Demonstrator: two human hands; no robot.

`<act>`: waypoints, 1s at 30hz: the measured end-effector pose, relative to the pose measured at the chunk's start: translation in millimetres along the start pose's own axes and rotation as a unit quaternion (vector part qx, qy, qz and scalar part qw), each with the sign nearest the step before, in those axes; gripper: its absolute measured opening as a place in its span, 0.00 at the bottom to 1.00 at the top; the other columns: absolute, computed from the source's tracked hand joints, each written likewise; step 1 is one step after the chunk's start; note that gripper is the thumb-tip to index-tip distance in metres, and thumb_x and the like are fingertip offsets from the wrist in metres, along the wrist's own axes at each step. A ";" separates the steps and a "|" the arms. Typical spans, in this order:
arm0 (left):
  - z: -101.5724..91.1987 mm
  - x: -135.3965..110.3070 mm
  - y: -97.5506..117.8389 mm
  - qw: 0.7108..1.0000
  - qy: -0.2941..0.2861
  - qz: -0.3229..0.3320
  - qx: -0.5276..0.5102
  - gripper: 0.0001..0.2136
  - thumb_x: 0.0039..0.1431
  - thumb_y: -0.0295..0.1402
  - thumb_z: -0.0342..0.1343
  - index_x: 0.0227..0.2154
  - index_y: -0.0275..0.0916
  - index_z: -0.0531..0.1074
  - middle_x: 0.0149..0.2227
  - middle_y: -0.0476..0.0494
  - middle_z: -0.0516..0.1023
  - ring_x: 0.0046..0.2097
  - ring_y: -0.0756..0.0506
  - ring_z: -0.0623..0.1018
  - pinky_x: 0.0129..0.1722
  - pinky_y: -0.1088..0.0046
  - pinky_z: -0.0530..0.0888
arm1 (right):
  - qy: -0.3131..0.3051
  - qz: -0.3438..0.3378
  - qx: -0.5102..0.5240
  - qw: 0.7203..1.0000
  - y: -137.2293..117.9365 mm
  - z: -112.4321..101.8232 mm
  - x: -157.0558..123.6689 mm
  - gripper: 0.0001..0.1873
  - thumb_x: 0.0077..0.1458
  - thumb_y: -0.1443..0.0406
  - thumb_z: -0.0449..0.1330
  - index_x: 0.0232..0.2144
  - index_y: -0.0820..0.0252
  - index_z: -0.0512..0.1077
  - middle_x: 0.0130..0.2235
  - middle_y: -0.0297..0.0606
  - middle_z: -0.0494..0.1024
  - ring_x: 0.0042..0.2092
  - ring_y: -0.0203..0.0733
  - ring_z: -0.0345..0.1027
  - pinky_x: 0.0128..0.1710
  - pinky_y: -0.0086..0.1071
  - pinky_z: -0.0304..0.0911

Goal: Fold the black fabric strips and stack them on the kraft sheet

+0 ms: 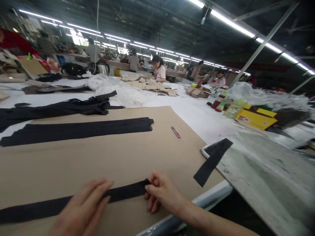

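Observation:
A long black fabric strip [128, 191] lies across the brown paper sheet [73, 164] near the table's front edge. My right hand [159, 191] pinches the strip's right end between thumb and fingers, where that end is slightly lifted or folded. Over the strip's middle is my left hand [86, 205], somewhat blurred, its fingers stretched out and thumb apart; whether it presses on the fabric I cannot tell. Farther back, a neat stack of black strips [86, 130] rests on the paper. Small thread snips [175, 132] with pinkish handles lie right of that stack.
A looser heap of black strips [56, 109] is at the back left. To the right, short black pieces [214, 162] overlap a grey board [261, 164]. Beyond stand a yellow box [256, 117], bottles and plastic wrap [115, 88]. Other people work in the background.

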State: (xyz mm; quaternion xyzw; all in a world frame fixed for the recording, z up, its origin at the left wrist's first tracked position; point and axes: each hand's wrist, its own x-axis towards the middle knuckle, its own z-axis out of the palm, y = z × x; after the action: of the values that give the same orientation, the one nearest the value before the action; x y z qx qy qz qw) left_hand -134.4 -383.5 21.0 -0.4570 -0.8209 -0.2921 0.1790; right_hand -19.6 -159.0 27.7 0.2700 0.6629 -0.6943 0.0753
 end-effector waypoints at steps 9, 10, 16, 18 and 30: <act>58.8 8.7 45.2 0.984 -0.002 0.167 0.066 0.14 0.65 0.33 0.41 0.45 0.39 0.70 0.41 0.46 0.78 0.42 0.50 0.77 0.42 0.79 0.72 | 0.044 -0.085 -0.300 0.949 -24.1 -44.7 -13.5 0.05 0.50 0.66 0.56 0.32 0.60 0.64 0.24 0.30 0.70 0.23 0.31 0.64 0.23 0.25 0.59; 59.5 7.9 43.8 0.984 0.003 0.167 0.069 0.14 0.64 0.33 0.41 0.44 0.39 0.71 0.41 0.46 0.78 0.42 0.49 0.76 0.42 0.78 0.72 | 0.055 -0.134 -0.337 0.930 -27.9 -48.0 -13.3 0.06 0.49 0.67 0.57 0.33 0.60 0.66 0.28 0.32 0.72 0.27 0.33 0.65 0.28 0.27 0.61; 59.9 8.6 42.6 0.980 -0.008 0.176 0.089 0.14 0.63 0.31 0.43 0.45 0.38 0.71 0.42 0.45 0.77 0.43 0.48 0.75 0.42 0.75 0.70 | -0.087 -0.268 -0.420 0.863 -43.6 -46.4 -2.9 0.17 0.50 0.69 0.59 0.44 0.59 0.68 0.45 0.38 0.72 0.46 0.40 0.63 0.48 0.33 0.57; 60.7 9.4 42.8 0.977 -0.012 0.189 0.097 0.14 0.62 0.30 0.43 0.45 0.37 0.71 0.42 0.45 0.78 0.43 0.48 0.75 0.42 0.73 0.69 | -0.102 -0.260 -0.442 0.853 -44.6 -43.5 1.8 0.14 0.49 0.70 0.58 0.41 0.59 0.69 0.42 0.36 0.74 0.44 0.40 0.64 0.47 0.33 0.56; 66.3 7.5 40.6 0.973 -0.009 0.203 0.113 0.14 0.61 0.31 0.43 0.45 0.38 0.71 0.42 0.44 0.78 0.43 0.48 0.75 0.41 0.73 0.68 | -0.102 -0.190 -0.430 0.876 -46.2 -48.6 9.1 0.08 0.42 0.72 0.54 0.29 0.59 0.68 0.26 0.29 0.68 0.27 0.31 0.57 0.25 0.23 0.49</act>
State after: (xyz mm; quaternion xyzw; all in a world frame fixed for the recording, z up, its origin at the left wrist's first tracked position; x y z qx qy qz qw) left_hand -105.4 -319.3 -12.7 -0.5932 -0.7405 -0.1510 0.2775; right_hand -35.3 -104.9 65.2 0.0072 0.9234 -0.3651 0.1179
